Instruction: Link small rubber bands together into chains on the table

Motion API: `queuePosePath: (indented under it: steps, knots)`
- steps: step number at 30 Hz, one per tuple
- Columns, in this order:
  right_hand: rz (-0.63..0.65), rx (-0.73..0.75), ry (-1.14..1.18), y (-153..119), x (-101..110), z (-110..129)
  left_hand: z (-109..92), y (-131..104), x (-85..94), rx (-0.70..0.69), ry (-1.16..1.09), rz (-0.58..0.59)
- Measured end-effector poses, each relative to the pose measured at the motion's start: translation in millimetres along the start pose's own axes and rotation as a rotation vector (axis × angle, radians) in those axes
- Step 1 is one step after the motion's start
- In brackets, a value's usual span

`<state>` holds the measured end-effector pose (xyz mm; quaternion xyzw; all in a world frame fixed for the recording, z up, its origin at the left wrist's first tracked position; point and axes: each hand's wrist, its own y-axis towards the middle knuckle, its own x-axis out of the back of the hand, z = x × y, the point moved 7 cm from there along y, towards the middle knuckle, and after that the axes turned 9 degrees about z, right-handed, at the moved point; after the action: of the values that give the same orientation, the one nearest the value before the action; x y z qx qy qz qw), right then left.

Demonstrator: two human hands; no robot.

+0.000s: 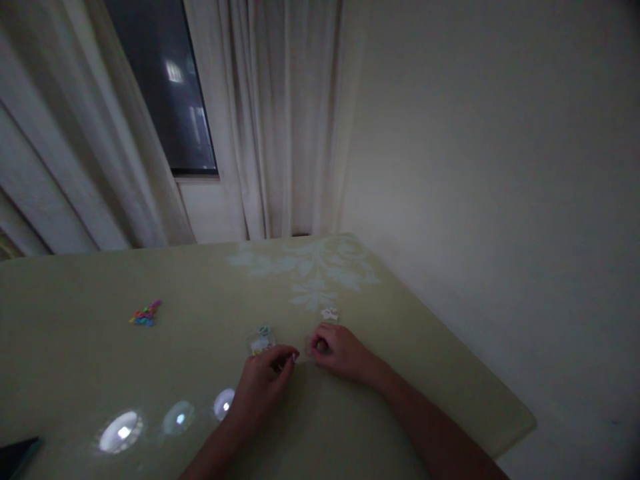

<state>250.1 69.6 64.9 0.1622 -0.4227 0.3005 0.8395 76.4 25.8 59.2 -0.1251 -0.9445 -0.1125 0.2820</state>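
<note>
My left hand (267, 379) is closed in a pinch on a small whitish piece (295, 357) at its fingertips. Just to the right, my right hand (337, 350) has its fingers curled together beside a small clear pinkish item, and what they hold is too small to tell. Behind my left hand lies a small clear container (261, 343) with white, green and yellow bits in it. A little white star-like cluster (329, 313) rests just beyond my right hand.
A pile of small multicoloured pieces (145, 314) lies at the left on the pale table (75, 333). Lamp reflections shine on the near left surface. A dark object (17, 457) sits at the lower left corner. The wall borders the table's right edge, and curtains hang behind.
</note>
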Motion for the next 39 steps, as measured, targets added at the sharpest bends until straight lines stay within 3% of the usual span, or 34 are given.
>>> queuePosePath:
  steps: [6,10,17,26,39]
  knots:
    - [0.016,0.012,0.417,0.4,-6.4,-0.1,-2.6,0.3,1.2,-0.018,0.031,0.003]
    - [0.004,0.015,0.562,1.1,-13.7,5.3,-2.2,1.4,0.2,-0.039,0.058,0.001]
    - [-0.015,0.022,0.616,2.4,-26.9,14.7,-4.9,-2.2,-0.6,-0.067,0.094,-0.005]
    - [-0.058,-0.012,0.786,3.2,-38.4,17.9,-9.4,-6.7,1.7,-0.155,0.235,-0.114]
    - [-0.188,-0.088,0.819,2.4,-38.1,17.0,-11.6,-13.3,-2.2,-0.296,0.505,-0.194]
